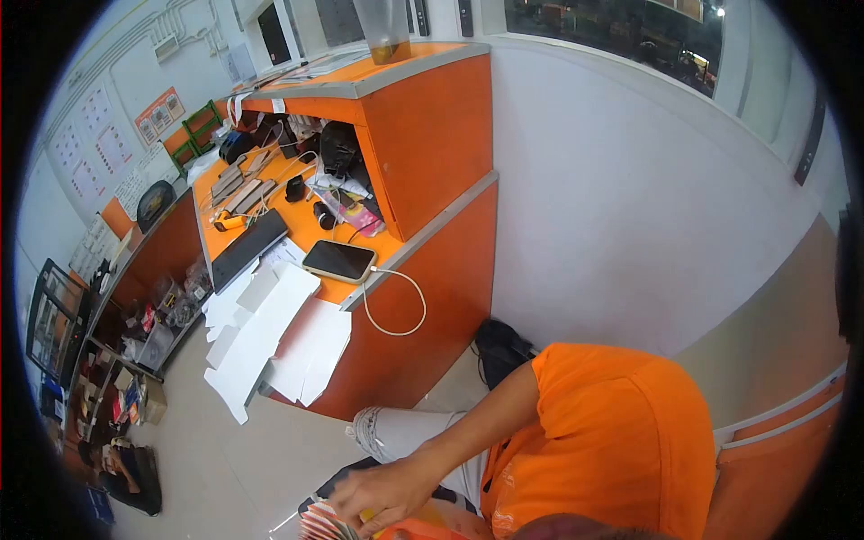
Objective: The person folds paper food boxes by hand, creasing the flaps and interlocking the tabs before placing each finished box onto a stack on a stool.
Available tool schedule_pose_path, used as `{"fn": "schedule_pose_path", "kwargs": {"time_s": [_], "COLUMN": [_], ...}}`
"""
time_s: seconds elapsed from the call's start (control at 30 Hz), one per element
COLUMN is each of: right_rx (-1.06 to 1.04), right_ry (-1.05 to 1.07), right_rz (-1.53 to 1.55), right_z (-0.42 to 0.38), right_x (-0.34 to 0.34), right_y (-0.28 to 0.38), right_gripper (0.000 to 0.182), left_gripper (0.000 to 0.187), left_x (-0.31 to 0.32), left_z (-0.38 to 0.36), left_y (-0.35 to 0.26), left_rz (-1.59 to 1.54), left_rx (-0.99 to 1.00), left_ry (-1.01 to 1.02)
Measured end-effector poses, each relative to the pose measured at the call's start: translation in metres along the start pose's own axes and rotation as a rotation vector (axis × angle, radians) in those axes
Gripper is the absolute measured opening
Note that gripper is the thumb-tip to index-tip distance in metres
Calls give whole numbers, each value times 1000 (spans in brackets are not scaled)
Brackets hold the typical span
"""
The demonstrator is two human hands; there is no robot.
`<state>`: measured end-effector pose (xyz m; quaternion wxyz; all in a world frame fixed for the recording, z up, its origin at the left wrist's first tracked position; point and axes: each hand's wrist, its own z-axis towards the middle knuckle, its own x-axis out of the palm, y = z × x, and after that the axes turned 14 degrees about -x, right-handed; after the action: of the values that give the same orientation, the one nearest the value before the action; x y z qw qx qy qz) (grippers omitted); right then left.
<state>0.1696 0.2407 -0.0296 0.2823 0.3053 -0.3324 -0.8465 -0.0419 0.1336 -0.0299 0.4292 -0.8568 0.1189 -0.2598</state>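
Neither of my hands shows in the head view. Below me a person in an orange shirt (612,432) bends forward. That person's hand (382,493) rests on a fanned stack of reddish cards or booklets (326,524) at the bottom edge. Whether the hand grips them or only touches them is unclear.
An orange counter (432,270) carries a phone (338,260) on a white charging cable (400,310), a black keyboard (247,247), loose white sheets (270,333) hanging over its edge, and clutter under an upper shelf. A black bag (499,346) lies on the floor by the white wall. Shelves of goods stand at the left.
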Motion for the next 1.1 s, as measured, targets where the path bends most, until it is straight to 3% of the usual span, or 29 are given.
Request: {"fn": "schedule_pose_path", "kwargs": {"time_s": [0.03, 0.07, 0.17, 0.3, 0.37, 0.43, 0.47, 0.57, 0.63, 0.7, 0.8, 0.9, 1.03, 1.1], "right_rx": [-134, -67, -215, -193, -207, -217, -194, -176, -117, -59, 112, 160, 181, 15], "right_ry": [-196, -127, -214, -351, -304, -286, -278, -266, -270, -281, -326, -336, -320, -217], "right_rz": [-252, -233, -447, -456, -528, -590, -542, -487, -377, -295, -188, 6, 87, -28], "right_z": [0, -5, -15, -11, -13, -7, -2, 7, 7, 8, 7, 5, 17, 23], "right_x": [4, 5, 44, 46, 44, 39, 38, 29, 33, 35, 35, 27, 24, 22], "right_y": [7, 17, 15, 29, 27, 25, 25, 13, 4, 5, -6, -19, -19, -26], "right_gripper": [24, 29, 36, 31, 42, 42, 43, 35, 31, 27, 16, 16, 17, 19], "left_gripper": [16, 22, 36, 67, 31, 20, 22, 30, 30, 18, 8, 7, 10, 13], "left_x": [0, -9, 16, 61, 49, 42, 37, 19, 8, 21, 24, 23, 24, 21], "left_z": [13, 18, 19, 12, 27, 32, 27, 39, 45, 46, 43, 41, 38, 38], "left_y": [33, 61, 35, -21, -1, 6, 5, 11, 12, 7, 14, 20, 16, 19], "left_rz": [54, 106, 46, -96, -358, -413, -422, -510, -458, -466, -309, -371, -298, -122], "left_rx": [174, 349, 378, 434, 604, 606, 597, 665, 736, 755, 703, 715, 718, 743], "left_ry": [-456, -914, -850, -841, -945, -1002, -861, -759, -792, -894, -934, -960, -976, -1029]}}
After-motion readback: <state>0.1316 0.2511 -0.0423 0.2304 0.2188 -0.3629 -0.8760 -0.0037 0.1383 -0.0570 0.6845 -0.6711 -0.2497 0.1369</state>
